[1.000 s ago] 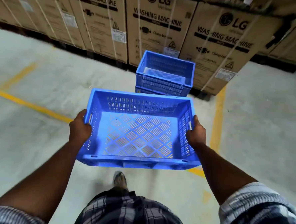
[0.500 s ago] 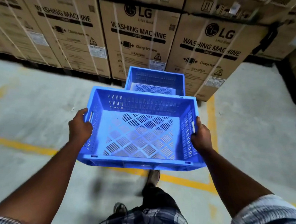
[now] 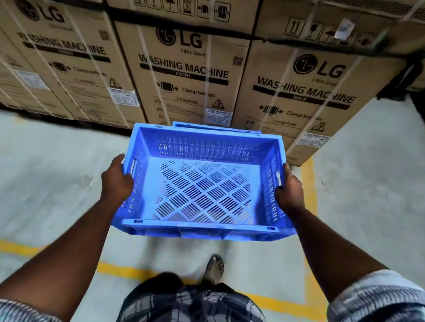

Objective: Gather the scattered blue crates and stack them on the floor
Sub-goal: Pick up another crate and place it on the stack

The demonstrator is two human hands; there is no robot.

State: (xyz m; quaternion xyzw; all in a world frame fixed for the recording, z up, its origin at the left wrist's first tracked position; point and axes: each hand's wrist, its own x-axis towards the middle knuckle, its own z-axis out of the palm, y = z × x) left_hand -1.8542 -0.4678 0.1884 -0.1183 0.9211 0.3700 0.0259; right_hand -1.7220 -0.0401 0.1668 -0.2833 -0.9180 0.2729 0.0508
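I carry an empty blue slotted crate (image 3: 205, 185) in front of me, held level above the floor. My left hand (image 3: 117, 180) grips its left end wall and my right hand (image 3: 289, 190) grips its right end wall, fingers curled round the handle slots. Behind the held crate only the far rim of the blue crate stack (image 3: 216, 127) shows; the rest of the stack is hidden beneath the crate I hold.
A wall of large cardboard washing-machine boxes (image 3: 187, 67) stands right behind the stack. Yellow lines (image 3: 309, 181) mark the grey concrete floor (image 3: 38, 180). My foot (image 3: 215, 268) is below the crate. A dark gap lies at the far right.
I have walked closer to the boxes. The held crate now covers almost all of the stack, which was plainly visible ahead a second ago. Both hands keep their grip.
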